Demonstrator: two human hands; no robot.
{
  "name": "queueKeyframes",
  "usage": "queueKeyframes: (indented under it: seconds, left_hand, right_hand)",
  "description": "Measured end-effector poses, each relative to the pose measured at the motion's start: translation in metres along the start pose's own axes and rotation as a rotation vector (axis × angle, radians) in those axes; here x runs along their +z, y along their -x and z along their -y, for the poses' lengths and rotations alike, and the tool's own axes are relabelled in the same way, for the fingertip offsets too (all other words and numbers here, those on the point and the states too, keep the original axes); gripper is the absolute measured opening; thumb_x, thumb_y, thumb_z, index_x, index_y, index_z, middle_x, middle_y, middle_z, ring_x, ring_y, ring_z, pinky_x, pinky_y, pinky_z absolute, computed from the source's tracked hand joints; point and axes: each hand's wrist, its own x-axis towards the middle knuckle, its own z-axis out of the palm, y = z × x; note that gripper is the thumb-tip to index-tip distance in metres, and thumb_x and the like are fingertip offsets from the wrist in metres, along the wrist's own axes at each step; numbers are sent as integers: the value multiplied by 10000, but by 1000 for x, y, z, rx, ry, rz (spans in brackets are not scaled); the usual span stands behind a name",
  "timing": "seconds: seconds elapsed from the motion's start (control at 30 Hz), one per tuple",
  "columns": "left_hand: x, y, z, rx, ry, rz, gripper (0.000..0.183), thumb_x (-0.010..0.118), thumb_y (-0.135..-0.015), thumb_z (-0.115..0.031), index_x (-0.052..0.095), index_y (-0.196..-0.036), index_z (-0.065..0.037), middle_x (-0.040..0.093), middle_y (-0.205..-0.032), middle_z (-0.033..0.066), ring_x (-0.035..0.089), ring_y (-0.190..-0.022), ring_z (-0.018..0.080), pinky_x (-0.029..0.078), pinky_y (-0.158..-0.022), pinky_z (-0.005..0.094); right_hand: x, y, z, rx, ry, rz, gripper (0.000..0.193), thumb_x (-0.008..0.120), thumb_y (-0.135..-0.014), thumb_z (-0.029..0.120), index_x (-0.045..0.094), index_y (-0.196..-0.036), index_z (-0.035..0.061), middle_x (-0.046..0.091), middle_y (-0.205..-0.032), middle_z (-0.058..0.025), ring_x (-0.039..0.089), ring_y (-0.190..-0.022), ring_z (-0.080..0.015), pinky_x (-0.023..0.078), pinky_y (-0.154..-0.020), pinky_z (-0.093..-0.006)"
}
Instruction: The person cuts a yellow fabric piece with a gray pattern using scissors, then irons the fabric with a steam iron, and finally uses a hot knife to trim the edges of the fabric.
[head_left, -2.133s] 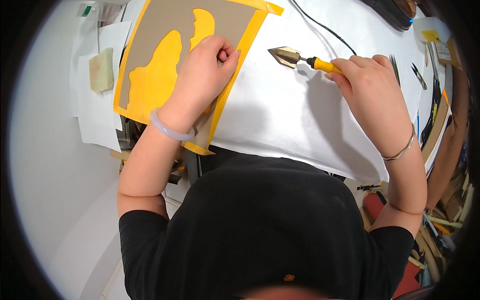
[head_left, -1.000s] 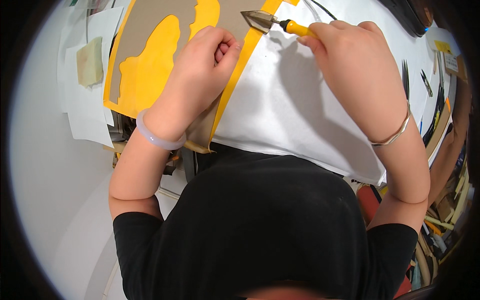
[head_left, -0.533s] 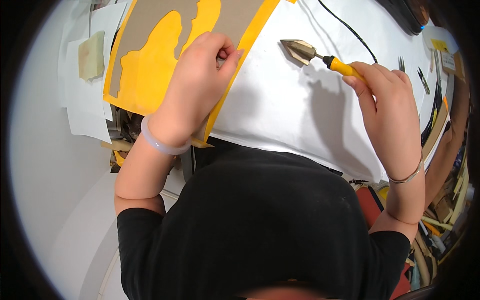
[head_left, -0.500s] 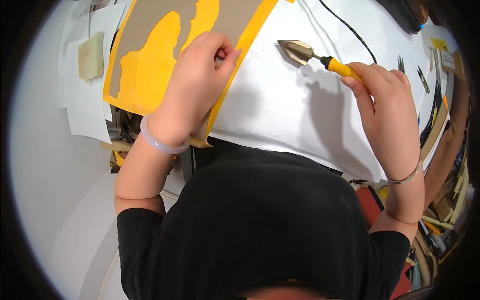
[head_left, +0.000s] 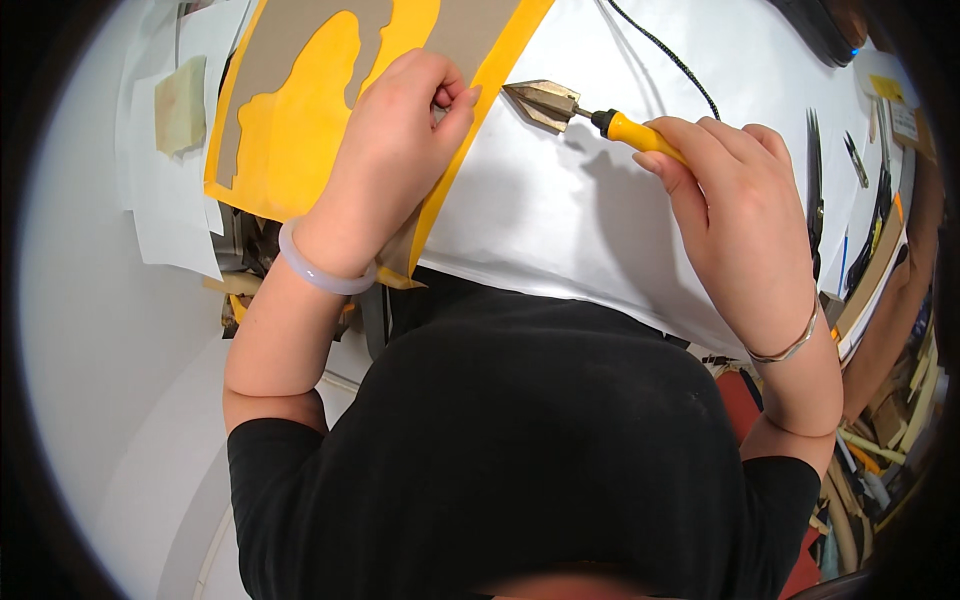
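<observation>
While the right hand (head_left: 735,190) holds the yellow-handled tool (head_left: 628,129), its metal tip (head_left: 545,105) just beside the grey-and-yellow sheet (head_left: 300,150), the left hand (head_left: 415,125) lies curled on this sheet, left on the bench (head_left: 530,215); whether it grips, I cannot tell. Scraps (head_left: 890,420) crowd the near right; what contains them is hidden.

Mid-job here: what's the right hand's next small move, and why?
I'd probably ease the yellow-handled tool slightly left, onto the yellow border of the grey-brown panel: the right hand grips the handle, the metal head points at that border from close by, contact unclear, and the left hand is over the panel near that edge.
</observation>
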Motion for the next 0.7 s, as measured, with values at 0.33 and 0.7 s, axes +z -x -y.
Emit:
queueKeyframes:
  seconds: [0.33,0.7]
  left_hand:
    - [4,-2,-1,48,19,-18,146,724,-999,-63,602,-951,1,567,-860,66,524,-728,174,482,-696,303]
    - [1,4,-2,110,55,-11,152,717,-1022,-96,612,-973,4,556,-879,70,509,-750,170,471,-708,304]
  right_hand:
    - [9,-14,2,-47,133,53,178,725,-1005,179,738,-1114,39,638,-752,-79,584,-685,-273,454,-803,-377]
    - [14,-66,-10,-122,249,-10,179,697,-1026,224,725,-1035,47,692,-790,-110,641,-704,-305,480,-788,-396]
